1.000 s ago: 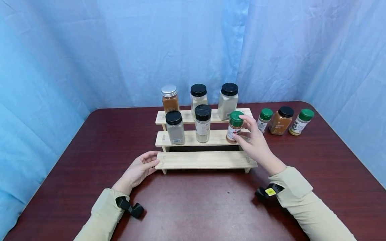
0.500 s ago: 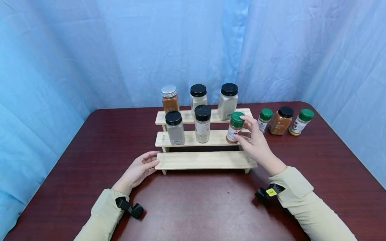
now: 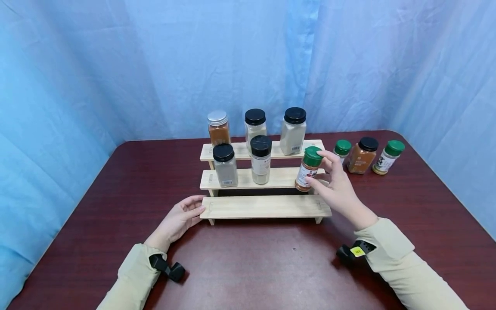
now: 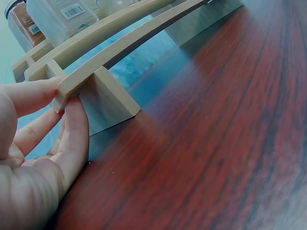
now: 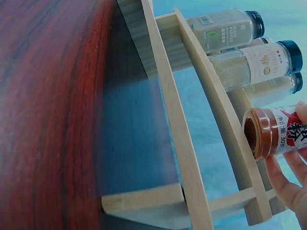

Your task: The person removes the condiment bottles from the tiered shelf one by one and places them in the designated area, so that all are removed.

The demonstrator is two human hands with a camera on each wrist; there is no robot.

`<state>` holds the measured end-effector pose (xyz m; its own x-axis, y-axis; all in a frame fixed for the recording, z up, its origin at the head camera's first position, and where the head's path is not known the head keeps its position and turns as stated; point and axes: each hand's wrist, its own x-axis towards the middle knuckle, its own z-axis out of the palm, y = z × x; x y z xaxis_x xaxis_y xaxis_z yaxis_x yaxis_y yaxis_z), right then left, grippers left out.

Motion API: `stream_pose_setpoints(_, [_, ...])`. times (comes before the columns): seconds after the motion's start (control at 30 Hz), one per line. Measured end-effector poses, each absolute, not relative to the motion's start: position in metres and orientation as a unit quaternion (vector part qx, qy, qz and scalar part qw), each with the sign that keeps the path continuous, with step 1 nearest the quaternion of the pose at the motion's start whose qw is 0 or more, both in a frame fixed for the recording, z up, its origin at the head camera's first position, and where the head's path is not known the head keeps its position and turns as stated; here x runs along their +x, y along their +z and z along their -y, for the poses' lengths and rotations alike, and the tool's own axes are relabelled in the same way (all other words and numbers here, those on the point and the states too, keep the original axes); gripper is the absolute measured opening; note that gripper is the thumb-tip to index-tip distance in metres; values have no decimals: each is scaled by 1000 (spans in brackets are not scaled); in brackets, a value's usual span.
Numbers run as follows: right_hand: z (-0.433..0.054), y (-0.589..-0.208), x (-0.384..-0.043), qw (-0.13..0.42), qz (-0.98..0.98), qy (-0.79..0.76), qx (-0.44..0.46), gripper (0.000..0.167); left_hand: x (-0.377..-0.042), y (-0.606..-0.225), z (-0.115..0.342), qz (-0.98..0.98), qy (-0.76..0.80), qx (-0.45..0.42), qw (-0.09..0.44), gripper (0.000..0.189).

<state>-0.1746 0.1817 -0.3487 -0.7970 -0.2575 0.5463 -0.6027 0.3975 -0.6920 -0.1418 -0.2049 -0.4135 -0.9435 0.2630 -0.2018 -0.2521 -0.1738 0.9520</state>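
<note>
My right hand (image 3: 338, 189) pinches a green-capped spice jar (image 3: 305, 175) with reddish-brown contents. The jar is slightly tilted at the right end of the middle shelf, and its base shows in the right wrist view, off the board. A three-tier wooden rack (image 3: 267, 206) stands on the table. At its lowest tier's left end, my left hand (image 3: 179, 218) grips the board corner, thumb above and a finger beneath in the left wrist view. Sharing the middle shelf are a black-capped square jar (image 3: 226, 171) and a round black-capped shaker (image 3: 261, 165).
On the top shelf stand a silver-lidded orange jar (image 3: 218, 131) and two black-lidded pale jars, one at right (image 3: 292, 135). Right of the rack, the table holds a partly hidden green-capped jar (image 3: 342, 148), an orange black-capped jar (image 3: 361, 159) and another green-capped jar (image 3: 385, 160).
The green-capped jar in my right hand has come off the middle shelf, moving right and toward me with a slight tilt. My left hand stays on the rack's corner.
</note>
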Motion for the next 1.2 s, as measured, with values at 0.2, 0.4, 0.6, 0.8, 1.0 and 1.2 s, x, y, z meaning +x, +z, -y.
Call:
stream_pose_setpoints(0.2, [-190,-348,-170,185,813,482,268,69,-142,-414,205,-621,766,-3,167,31])
stream_pose_setpoints(0.4, [-198,-349,-166,191,809,486,269,72,-143,-416,205,-626,762,-11,168,32])
stream_pose_setpoints(0.6, [-204,-349,-161,188,826,462,261,74,-142,-416,205,-625,762,-8,168,31])
stream_pose_setpoints(0.8, [-210,-354,-158,178,842,442,253,74,-142,-415,205,-624,763,-8,166,31])
stream_pose_setpoints(1.0, [-219,-357,-156,164,858,425,237,74,-142,-415,205,-625,763,-6,166,32])
stream_pose_setpoints(1.2, [-226,-359,-155,159,865,417,231,75,-142,-414,205,-621,766,-8,168,33])
